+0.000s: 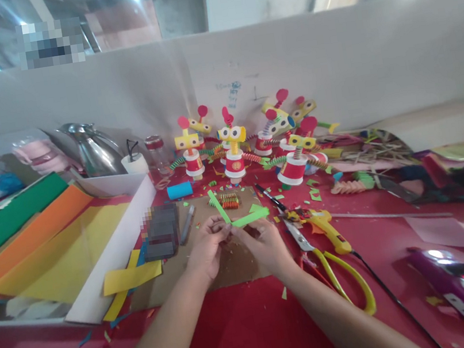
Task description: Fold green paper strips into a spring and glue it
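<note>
Bright green paper strips (pixel 250 217) meet at a corner between my two hands, one arm pointing up and away, the other to the right. My left hand (pixel 210 244) pinches them near the corner. My right hand (pixel 265 241) grips the same corner from the other side, its fingers behind the right-hand strip. Below them lies a brown cardboard sheet (pixel 236 263). Just beyond my hands rests a folded orange and green paper spring (pixel 229 200). What the fingertips cover at the joint is hidden.
Several paper-cup robot figures (pixel 235 162) stand at the back. On the right lie yellow-handled scissors (pixel 331 272), a yellow glue gun (pixel 330 229) with its cord, and a purple device (pixel 463 290). A white box (pixel 112 261) of coloured paper is left, near yellow strips (pixel 132 277) and a blue roll (pixel 180 190).
</note>
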`<state>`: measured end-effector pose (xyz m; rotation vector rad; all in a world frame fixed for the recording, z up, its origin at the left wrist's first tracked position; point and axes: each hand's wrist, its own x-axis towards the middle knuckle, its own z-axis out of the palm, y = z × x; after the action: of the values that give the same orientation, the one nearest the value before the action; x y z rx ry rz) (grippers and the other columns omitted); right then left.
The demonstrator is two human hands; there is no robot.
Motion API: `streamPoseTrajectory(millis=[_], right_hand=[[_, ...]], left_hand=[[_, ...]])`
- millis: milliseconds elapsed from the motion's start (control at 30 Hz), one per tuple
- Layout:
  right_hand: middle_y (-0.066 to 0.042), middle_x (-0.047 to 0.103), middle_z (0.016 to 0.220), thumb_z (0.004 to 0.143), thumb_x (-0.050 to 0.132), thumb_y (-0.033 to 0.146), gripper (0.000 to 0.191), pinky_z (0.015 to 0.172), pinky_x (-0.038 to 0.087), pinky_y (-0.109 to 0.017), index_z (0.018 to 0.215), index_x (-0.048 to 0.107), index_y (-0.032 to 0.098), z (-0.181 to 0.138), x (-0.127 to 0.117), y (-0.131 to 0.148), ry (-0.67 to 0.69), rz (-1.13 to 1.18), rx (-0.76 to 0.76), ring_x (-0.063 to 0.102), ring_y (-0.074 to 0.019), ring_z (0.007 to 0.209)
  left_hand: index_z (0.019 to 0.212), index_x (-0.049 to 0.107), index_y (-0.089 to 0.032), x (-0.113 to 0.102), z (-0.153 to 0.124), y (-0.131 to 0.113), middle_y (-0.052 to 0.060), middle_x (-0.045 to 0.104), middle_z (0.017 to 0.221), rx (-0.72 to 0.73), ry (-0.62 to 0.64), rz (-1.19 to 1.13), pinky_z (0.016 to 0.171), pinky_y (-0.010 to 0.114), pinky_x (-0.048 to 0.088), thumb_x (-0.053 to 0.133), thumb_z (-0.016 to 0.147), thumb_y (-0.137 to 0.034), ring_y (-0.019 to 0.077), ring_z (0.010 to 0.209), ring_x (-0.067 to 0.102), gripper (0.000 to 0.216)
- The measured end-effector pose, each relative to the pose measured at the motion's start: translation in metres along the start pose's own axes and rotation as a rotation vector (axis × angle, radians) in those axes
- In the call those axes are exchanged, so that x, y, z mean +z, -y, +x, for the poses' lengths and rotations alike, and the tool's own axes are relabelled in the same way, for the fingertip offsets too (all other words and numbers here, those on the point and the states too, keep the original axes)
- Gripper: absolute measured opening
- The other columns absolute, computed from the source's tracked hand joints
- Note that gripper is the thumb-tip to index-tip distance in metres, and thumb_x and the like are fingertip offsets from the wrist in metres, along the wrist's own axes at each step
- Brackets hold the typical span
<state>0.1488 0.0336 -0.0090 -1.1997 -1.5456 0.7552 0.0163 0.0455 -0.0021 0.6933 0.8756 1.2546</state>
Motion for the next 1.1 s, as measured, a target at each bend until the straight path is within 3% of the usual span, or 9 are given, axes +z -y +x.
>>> streamPoseTrajectory(millis=[167, 333, 500, 767, 1100], right_hand=[[-0.008, 0.072, 0.08, 0.077, 0.066, 0.041, 0.024, 0.069, 0.05, -0.034, 0.079, 0.072, 0.018, 0.002, 0.004, -0.006, 0.0, 0.325, 0.151, 0.065, -0.0223, 0.074], [-0.004, 0.072, 0.074, 0.077, 0.065, 0.037, 0.02, 0.065, 0.048, -0.028, 0.08, 0.074, 0.019, 0.002, 0.004, -0.003, 0.01, 0.357, 0.153, 0.065, -0.0191, 0.069], [-0.001, 0.068, 0.064, 0.075, 0.066, 0.036, 0.018, 0.06, 0.044, -0.026, 0.07, 0.072, 0.019, 0.001, 0.003, 0.003, -0.011, 0.425, 0.206, 0.059, -0.015, 0.06], [0.002, 0.057, 0.051, 0.063, 0.076, 0.037, 0.026, 0.056, 0.037, -0.025, 0.056, 0.062, 0.016, 0.004, 0.001, 0.002, -0.071, 0.588, 0.456, 0.05, -0.0112, 0.053], [0.004, 0.055, 0.05, 0.067, 0.071, 0.034, 0.024, 0.055, 0.036, -0.024, 0.056, 0.061, 0.016, 0.005, 0.001, 0.005, -0.08, 0.546, 0.407, 0.048, -0.0099, 0.052]], left_hand=[[0.077, 0.062, -0.016, 0.003, -0.003, 0.0, -0.001, 0.064, 0.066, 0.029, -0.012, 0.052, 0.056, 0.021, 0.041, 0.083, 0.056, -0.024, 0.0094, 0.058, 0.057, 0.03], [0.071, 0.063, -0.016, 0.002, -0.003, 0.002, -0.003, 0.063, 0.065, 0.094, -0.012, 0.067, 0.062, 0.021, 0.044, 0.083, 0.056, -0.023, 0.0092, 0.062, 0.058, 0.026], [0.069, 0.066, -0.015, 0.001, -0.002, 0.005, -0.002, 0.066, 0.066, 0.087, -0.028, 0.069, 0.064, 0.022, 0.045, 0.083, 0.054, -0.022, 0.0094, 0.062, 0.06, 0.024], [0.071, 0.069, -0.014, 0.004, -0.004, 0.002, 0.002, 0.071, 0.069, 0.048, -0.063, 0.097, 0.071, 0.027, 0.05, 0.085, 0.046, -0.02, 0.0136, 0.068, 0.064, 0.03], [0.071, 0.071, -0.014, 0.01, -0.008, -0.007, 0.003, 0.072, 0.071, 0.09, -0.076, 0.263, 0.07, 0.027, 0.05, 0.082, 0.05, -0.022, 0.0147, 0.068, 0.064, 0.025]])
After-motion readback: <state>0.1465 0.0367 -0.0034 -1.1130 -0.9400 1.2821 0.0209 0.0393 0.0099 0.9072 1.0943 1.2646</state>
